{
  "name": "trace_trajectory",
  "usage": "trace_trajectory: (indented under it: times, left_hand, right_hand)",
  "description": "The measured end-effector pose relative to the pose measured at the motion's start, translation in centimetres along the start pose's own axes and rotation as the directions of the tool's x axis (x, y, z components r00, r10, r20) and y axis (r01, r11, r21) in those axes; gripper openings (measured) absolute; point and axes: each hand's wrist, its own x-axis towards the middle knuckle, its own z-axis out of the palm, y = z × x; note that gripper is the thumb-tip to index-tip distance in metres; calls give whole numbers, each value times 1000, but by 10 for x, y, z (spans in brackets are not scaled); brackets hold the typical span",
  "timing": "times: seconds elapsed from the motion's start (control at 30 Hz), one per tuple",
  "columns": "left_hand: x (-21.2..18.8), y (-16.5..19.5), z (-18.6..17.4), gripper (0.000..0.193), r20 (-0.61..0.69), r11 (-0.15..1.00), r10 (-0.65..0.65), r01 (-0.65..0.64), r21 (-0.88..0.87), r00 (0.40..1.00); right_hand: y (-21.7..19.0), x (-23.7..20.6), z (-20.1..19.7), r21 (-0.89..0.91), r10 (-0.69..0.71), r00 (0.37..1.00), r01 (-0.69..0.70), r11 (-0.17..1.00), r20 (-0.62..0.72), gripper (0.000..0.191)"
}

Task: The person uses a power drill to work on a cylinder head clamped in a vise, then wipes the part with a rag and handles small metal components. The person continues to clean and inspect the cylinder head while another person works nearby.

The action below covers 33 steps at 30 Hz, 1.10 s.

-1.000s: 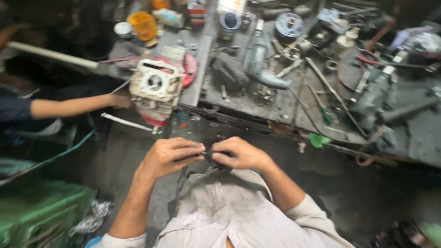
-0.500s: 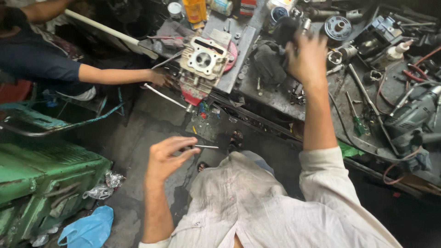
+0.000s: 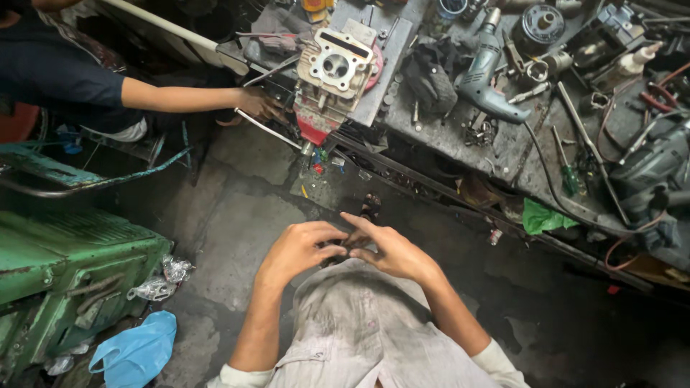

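Note:
My left hand (image 3: 298,248) and my right hand (image 3: 394,253) meet in front of my chest, above my pale stained shirt (image 3: 359,330). Their fingertips pinch a small dark part (image 3: 346,244) between them; its shape is too small to tell. The left fingers curl around it, while the right fingers lie straighter across it. Beyond my hands lies the stained concrete floor (image 3: 237,223) and the front edge of a cluttered workbench (image 3: 445,136).
Another person's hand (image 3: 259,104) rests by a grey engine cylinder head (image 3: 332,72) at the bench's edge. On the bench lie a blue-grey power drill (image 3: 483,72), a black cloth (image 3: 431,75) and a green screwdriver (image 3: 568,176). A green machine (image 3: 65,266) and blue bag (image 3: 136,352) stand left.
My right hand has come back down from the bench and joined my left hand at my chest. The view has tilted slightly; the other person's arm stays by the engine part.

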Motion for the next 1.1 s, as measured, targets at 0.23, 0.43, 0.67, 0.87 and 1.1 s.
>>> trace_trajectory:
  times: [0.23,0.43,0.67,0.87,1.1]
  left_hand:
    - [21,11,3,64,120,998,14,-21,57,993]
    - [44,-19,30,60,96,963,-157,131,237,983]
    - [90,-20,82,58,347,881,-433,307,361,832]
    - [137,-8,95,59,255,943,-312,264,203,915]
    - [135,-9,95,59,93,908,-418,413,68,904]
  right_hand:
    - [21,-19,-7,98,46,985,-30,995,-167,83]
    - [64,-4,-49,135,-73,876,155,979,-477,44]
    - [110,21,-134,357,-8,850,230,905,-527,25]
    - [110,48,-194,350,-72,813,327,878,-578,27]
    - [82,103,-233,397,-165,891,346,850,-423,26]
